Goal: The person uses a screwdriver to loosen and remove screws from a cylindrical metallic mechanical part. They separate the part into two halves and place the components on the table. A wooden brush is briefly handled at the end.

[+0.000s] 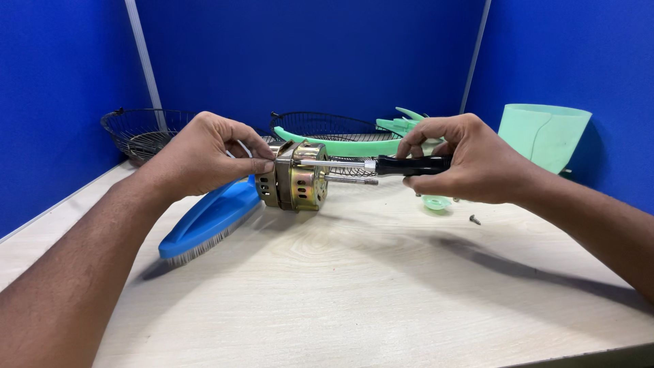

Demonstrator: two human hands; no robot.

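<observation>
A: What lies nearest on the tabletop [354,286]?

B: Bare pale wood up front. Further in, left of centre, a blue brush [204,221] rests bristles down.

A: And the hands?

B: The left hand [204,153] pinches the brass-coloured fan motor [296,177] at its left end, holding it just above the table's middle, shaft pointing right. The right hand [470,160] is clenched round the black handle of a screwdriver [381,165], whose blade lies level across the motor's top.

A: Anything beside them?

B: A small screw [475,219] and a little green cap [436,202] under the right hand. Toward the far edge, two wire fan guards [143,129], green fan blades [402,124] and, at the far right corner, a green housing [545,133].
</observation>
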